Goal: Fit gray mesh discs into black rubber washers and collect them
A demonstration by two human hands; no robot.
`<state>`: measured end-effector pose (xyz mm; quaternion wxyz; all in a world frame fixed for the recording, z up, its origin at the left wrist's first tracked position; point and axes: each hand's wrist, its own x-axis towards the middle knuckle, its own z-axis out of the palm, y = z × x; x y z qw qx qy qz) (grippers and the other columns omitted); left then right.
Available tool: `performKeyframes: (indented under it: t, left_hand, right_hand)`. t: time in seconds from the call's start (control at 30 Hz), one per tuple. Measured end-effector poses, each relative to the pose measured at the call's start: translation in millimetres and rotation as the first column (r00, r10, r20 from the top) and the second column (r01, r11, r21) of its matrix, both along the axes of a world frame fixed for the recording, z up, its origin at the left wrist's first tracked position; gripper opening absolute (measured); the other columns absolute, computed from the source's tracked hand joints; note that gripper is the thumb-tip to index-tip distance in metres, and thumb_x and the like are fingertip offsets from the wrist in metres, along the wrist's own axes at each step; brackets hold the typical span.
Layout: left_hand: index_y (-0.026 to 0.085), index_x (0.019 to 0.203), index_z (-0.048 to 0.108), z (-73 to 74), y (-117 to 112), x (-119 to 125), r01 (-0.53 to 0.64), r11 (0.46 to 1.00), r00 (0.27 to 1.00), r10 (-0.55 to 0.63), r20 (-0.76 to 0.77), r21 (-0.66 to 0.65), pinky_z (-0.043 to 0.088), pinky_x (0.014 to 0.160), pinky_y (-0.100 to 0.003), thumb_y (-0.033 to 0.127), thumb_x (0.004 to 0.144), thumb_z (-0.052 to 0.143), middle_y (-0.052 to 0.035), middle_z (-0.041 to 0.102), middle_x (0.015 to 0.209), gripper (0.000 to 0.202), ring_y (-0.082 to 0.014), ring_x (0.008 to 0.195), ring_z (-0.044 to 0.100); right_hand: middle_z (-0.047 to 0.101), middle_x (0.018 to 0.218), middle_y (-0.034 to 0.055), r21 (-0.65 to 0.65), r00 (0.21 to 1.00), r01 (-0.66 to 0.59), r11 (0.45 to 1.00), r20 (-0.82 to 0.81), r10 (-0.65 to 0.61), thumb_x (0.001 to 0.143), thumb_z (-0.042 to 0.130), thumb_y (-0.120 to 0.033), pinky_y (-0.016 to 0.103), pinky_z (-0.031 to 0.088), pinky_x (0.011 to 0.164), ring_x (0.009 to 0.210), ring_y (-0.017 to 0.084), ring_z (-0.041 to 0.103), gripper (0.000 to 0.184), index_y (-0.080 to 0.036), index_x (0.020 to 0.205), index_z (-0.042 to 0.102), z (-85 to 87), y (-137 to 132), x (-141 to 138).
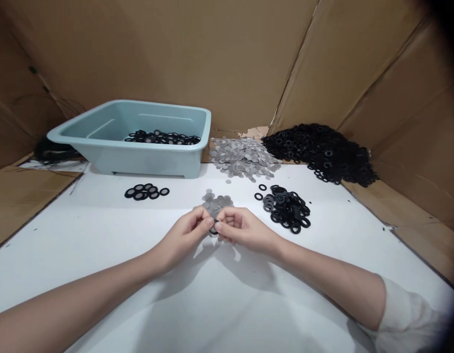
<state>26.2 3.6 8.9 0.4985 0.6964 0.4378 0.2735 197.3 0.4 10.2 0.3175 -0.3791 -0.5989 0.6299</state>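
Observation:
Between both hands is a black rubber ring (pixel 214 230) with a grey disc inside it. My left hand (pixel 190 229) pinches its left side with thumb and fingers. My right hand (pixel 239 225) grips the right side the same way, partly covering it. Just behind the fingers lies a small heap of thin grey mesh-like discs (pixel 220 202). To the right sits a small pile of black rings (pixel 291 208), two of them lying apart. On the left, several rings with grey discs in them (pixel 144 191) lie grouped on the white table (pixel 113 245).
A light blue plastic tub (pixel 153 159) stands at the back left, with many disc-filled rings (pixel 161 137) inside. Behind the hands is a large heap of grey discs (pixel 245 157). A bigger mound of black rings (pixel 318 149) rises at the back right. Cardboard walls (pixel 227 59) enclose the table.

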Motion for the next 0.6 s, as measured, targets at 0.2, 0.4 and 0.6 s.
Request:
performKeyframes:
  t: [0.2, 0.4, 0.6]
  left_hand:
    - [0.018, 0.071, 0.042, 2.5, -1, 0, 0.087, 0.994, 0.992, -0.080, 0.096, -0.071, 0.030, 0.056, -0.022, 0.040, 0.082, 0.045, 0.0031, 0.040, 0.066, 0.025, -0.0109, 0.062, 0.037]
    - [0.018, 0.065, 0.035, 2.7, -1, -1, 0.044, 0.992, 0.981, -0.020, 0.195, -0.121, 0.026, 0.052, -0.020, 0.025, 0.078, 0.049, 0.0048, 0.037, 0.062, 0.020, -0.0089, 0.057, 0.033]
    - [0.018, 0.066, 0.036, 5.4, -3, -1, 0.030, 0.992, 0.988, -0.010, 0.157, -0.124, 0.025, 0.050, -0.021, 0.028, 0.079, 0.049, 0.0046, 0.037, 0.061, 0.021, -0.0089, 0.054, 0.032]
  right_hand:
    - [0.044, 0.063, -0.0025, 0.137, 0.995, -0.003, 0.991, 0.104, -0.012, 0.080, 0.050, -0.029, 0.020, 0.029, 0.051, 0.055, 0.007, 0.038, 0.016, -0.016, 0.073, 0.046, -0.6, -4, -1]
    - [0.044, 0.064, -0.0029, 0.266, 0.970, -0.002, 0.964, 0.234, -0.063, 0.081, 0.046, -0.023, 0.020, 0.029, 0.054, 0.059, 0.009, 0.038, 0.011, -0.016, 0.072, 0.047, 7.5, -7, -2]
    - [0.047, 0.061, -0.0028, 0.192, 0.989, 0.055, 0.980, 0.126, -0.080, 0.080, 0.051, -0.029, 0.020, 0.033, 0.054, 0.056, 0.008, 0.043, 0.015, -0.015, 0.074, 0.050, 7.0, -5, 0]
